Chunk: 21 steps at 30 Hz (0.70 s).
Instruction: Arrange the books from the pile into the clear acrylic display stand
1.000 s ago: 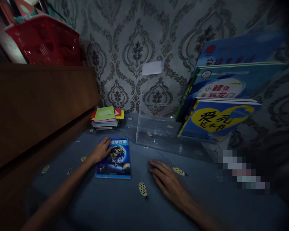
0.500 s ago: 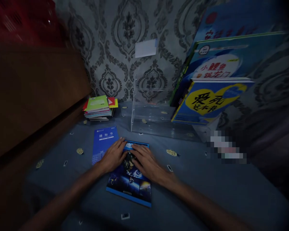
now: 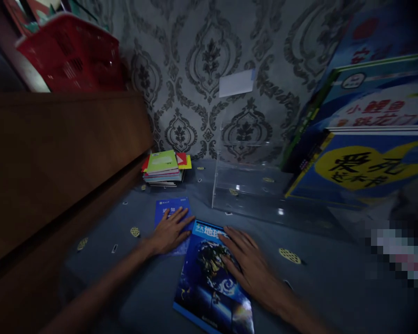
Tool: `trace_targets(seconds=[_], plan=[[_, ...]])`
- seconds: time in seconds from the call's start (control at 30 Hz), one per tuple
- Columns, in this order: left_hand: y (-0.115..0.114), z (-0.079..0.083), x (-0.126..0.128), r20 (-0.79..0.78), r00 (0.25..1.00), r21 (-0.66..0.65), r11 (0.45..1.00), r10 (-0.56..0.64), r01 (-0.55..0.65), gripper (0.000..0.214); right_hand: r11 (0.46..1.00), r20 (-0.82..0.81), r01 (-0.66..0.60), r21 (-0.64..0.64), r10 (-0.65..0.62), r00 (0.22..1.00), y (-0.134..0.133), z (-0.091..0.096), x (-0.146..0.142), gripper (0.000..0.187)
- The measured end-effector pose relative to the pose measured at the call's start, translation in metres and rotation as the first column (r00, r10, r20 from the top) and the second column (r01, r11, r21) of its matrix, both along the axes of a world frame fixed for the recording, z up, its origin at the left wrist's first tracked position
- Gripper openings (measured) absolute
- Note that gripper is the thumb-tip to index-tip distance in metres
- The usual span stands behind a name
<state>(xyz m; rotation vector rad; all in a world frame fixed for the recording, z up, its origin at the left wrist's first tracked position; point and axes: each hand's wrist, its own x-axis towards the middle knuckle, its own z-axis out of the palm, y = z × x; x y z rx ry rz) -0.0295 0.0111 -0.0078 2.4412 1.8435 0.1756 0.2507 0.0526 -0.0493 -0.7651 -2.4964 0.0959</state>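
A dark blue book (image 3: 209, 301) with a picture of the Earth on its cover lies flat on the patterned cloth. My right hand (image 3: 249, 260) rests spread over the upper right of this cover. My left hand (image 3: 170, 232) lies with fingers apart on a plain blue booklet (image 3: 185, 204) just left of the book. Its thumb and index finger reach close to the book's left edge. Part of the booklet's cover is hidden under that hand.
Behind the hands stands a clear acrylic rack (image 3: 247, 204), with large picture books (image 3: 372, 167) leaning in its right side. A stack of small books (image 3: 163, 167) sits at the back left. Further left are a wooden panel (image 3: 73, 148) and a red basket (image 3: 76, 55).
My left hand has moved off the Earth book onto the blue booklet. My right hand stays on the Earth book. The view has shifted left and closer.
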Motion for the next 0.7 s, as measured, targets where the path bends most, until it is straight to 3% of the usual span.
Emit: trace_targets(seconds=[0.17,0.33,0.5,0.6,0.7], plan=[[0.014,0.011,0.003,0.035,0.999,-0.02,0.999,-0.032,0.032,0.047,0.997,-0.043,0.021,0.069,-0.018,0.999,0.002,-0.01,0.002,0.042],[0.014,0.012,-0.005,0.098,0.993,-0.015,0.997,-0.073,0.075,0.035,0.992,-0.004,-0.002,0.126,0.003,1.0,0.006,-0.012,0.005,0.042],[0.013,0.016,-0.048,0.084,0.988,-0.033,0.991,-0.127,0.13,0.024,0.979,0.037,-0.031,0.199,0.024,0.999,0.008,-0.01,0.007,0.046],[0.019,0.02,-0.081,0.076,0.995,-0.074,0.995,-0.06,0.066,0.025,0.975,0.032,-0.035,0.221,0.029,0.999,0.009,-0.013,0.007,0.048],[0.022,0.021,-0.094,0.082,0.996,-0.084,0.996,0.028,-0.021,0.035,0.976,0.027,-0.025,0.214,0.02,0.999,0.008,-0.014,0.006,0.047]])
